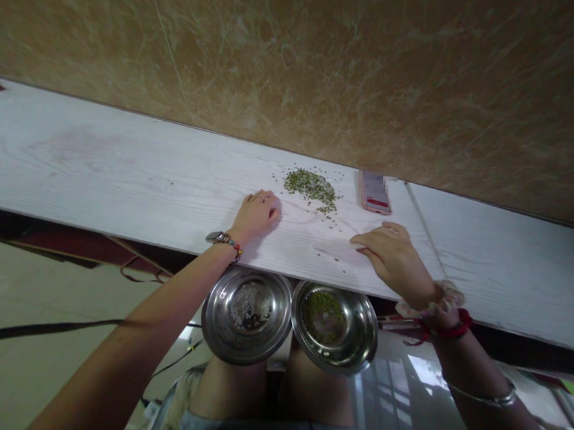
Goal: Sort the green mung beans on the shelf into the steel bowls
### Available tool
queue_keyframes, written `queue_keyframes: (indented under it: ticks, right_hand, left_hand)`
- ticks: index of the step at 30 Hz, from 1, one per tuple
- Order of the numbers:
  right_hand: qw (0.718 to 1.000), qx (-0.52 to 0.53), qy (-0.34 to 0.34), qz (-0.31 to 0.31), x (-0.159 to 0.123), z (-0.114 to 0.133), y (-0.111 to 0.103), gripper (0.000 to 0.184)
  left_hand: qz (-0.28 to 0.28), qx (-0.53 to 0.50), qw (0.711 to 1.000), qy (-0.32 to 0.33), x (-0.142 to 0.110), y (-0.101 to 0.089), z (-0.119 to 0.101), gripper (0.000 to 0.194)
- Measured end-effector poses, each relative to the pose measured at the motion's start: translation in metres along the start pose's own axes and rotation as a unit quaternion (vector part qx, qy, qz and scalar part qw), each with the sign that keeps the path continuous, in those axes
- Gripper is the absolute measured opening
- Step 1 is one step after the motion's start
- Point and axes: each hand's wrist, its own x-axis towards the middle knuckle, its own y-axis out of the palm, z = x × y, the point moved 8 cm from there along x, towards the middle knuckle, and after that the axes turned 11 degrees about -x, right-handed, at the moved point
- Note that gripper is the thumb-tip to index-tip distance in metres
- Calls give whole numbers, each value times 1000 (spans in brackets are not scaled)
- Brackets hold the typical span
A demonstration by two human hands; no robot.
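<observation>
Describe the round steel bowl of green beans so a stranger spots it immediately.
Find the long white wood-grained tabletop, then look just below its near edge. The round, shiny steel bowl is the right-hand one of two. It holds small green beans, while the similar steel bowl on the left holds small whitish grains.

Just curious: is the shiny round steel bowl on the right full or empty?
Partly filled: small green beans lie in the bowl, its steel wall bare.

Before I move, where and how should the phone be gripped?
I'd pinch the phone by both long edges at its near end, coming from above on the side away from the wall: it lies flat on the counter, narrow across, far end close to that wall.
</observation>
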Motion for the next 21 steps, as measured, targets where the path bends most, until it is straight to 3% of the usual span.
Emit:
queue_keyframes:
  ticks: [10, 21]
  right_hand:
    - [998, 30, -47, 36, -20, -2, -14, 20]
    - [997, 22, -66, 21, -28, 29, -39, 22]
  left_hand:
    - [10, 1, 1000, -8, 1, 1, 0, 35]
    - [9, 20, 1000, -6, 0, 0, -2, 35]
